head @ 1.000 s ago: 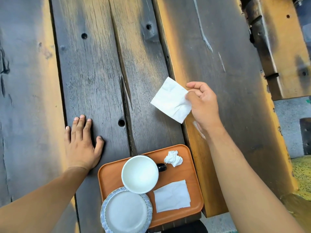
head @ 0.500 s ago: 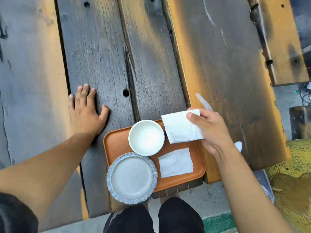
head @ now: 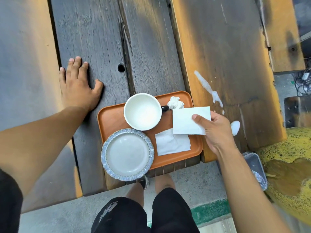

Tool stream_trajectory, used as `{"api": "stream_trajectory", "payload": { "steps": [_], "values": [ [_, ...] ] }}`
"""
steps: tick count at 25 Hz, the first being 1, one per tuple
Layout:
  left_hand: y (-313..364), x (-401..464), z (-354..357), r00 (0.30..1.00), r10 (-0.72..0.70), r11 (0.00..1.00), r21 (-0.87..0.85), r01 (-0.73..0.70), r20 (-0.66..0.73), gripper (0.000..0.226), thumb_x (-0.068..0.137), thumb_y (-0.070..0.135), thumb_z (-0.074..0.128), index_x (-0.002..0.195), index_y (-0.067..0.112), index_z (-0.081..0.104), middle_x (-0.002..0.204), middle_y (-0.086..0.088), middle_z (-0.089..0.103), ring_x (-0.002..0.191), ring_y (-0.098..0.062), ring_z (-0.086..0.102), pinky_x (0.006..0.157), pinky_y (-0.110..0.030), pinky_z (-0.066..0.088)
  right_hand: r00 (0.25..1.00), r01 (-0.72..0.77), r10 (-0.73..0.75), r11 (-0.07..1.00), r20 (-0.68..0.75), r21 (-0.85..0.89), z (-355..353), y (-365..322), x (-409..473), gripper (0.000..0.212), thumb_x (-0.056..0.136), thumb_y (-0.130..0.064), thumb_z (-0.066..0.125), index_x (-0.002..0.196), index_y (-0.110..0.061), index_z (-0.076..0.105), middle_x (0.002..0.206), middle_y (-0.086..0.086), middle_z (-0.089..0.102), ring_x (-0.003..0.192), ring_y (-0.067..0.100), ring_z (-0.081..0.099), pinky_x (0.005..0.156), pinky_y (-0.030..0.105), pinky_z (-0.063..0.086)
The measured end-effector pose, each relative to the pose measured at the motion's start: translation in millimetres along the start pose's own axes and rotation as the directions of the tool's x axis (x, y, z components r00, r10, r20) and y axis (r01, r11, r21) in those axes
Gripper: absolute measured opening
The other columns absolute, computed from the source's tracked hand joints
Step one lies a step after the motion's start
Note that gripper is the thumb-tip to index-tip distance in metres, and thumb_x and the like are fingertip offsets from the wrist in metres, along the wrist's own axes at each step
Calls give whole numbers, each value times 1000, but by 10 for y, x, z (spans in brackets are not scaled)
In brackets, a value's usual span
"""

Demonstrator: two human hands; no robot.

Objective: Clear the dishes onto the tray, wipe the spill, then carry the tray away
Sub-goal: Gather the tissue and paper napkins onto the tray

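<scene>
Flat white paper napkin pinched by right hand above orange plastic tray.
Left hand pressed flat, fingers straight, on dark wooden plank table.

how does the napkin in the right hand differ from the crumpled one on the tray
The held napkin is flat and folded into a rectangle; the crumpled napkin is balled up. The held napkin is pinched by the right hand over the tray's right side; the crumpled one lies on the tray by the cup's handle. Both are white paper.
</scene>
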State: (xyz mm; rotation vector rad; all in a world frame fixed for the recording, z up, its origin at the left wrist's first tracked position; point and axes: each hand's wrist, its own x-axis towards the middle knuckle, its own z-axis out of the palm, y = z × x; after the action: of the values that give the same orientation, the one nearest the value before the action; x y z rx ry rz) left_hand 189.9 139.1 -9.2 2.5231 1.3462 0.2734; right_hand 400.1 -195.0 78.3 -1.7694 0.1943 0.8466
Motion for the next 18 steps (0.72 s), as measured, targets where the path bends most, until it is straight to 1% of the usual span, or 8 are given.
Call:
{"api": "stream_trajectory", "payload": {
  "steps": [4,6,8,10,12,14,16,18],
  "values": [
    [11,-12,1,1000,6,1000,5,-6,-6,70,91,44,45,152,9,44,169,-10,31,159,-25,19,130,-46,5,995,51,-60,992,-77,-112,-73,67,34,14,87,-6,75,93,-20,76,93,-5,79,87,12,76,72,27,61],
    [8,-15,-1,1000,5,1000,4,-5,-10,69,91,44,46,151,9,44,169,-10,31,159,-25,19,129,-46,5,991,92,-112,968,-78,-232,-106,90,41,13,91,-13,73,92,-26,75,90,-12,78,85,5,75,72,25,61],
    [7,-13,1,1000,6,1000,7,-6,-16,69,91,44,46,151,9,45,168,-10,31,159,-25,20,129,-46,5,983,150,-177,934,-55,-325,-137,85,35,13,93,-17,70,94,-29,75,91,-14,77,86,3,73,69,21,58],
    [3,-15,-2,1000,9,1000,13,-8,-19,69,91,43,46,151,8,45,168,-10,31,159,-25,20,129,-45,5,977,187,-211,929,-41,-320,-163,58,10,13,95,-17,69,96,-28,75,93,-12,77,87,4,71,68,20,56],
    [6,-10,-5,1000,11,1000,15,-11,-23,69,91,43,46,151,8,45,168,-10,31,159,-25,20,129,-45,5,978,186,-202,949,-40,-255,-174,31,-50,11,95,-18,69,98,-26,75,93,-9,78,89,7,73,69,22,58],
    [8,-2,-6,1000,10,1000,12,-10,-24,69,91,43,46,151,8,45,168,-10,31,159,-25,20,129,-45,5,986,162,-166,960,0,-230,-149,61,-149,8,95,-19,70,99,-25,74,95,-5,79,92,11,75,73,28,61],
    [11,-5,-2,1000,10,1000,12,-10,-23,68,92,43,46,151,9,45,168,-9,31,159,-25,20,129,-45,6,990,134,-120,955,70,-263,-90,141,-276,8,94,-20,70,100,-23,74,96,-5,79,92,14,76,75,33,61],
    [8,-22,4,999,14,1000,18,-14,-28,67,92,42,46,150,8,45,168,-10,32,159,-25,21,129,-46,6,990,106,-71,950,125,-294,-20,224,-401,9,94,-19,70,101,-22,74,96,-6,79,90,13,76,75,32,62]
  ]
}}
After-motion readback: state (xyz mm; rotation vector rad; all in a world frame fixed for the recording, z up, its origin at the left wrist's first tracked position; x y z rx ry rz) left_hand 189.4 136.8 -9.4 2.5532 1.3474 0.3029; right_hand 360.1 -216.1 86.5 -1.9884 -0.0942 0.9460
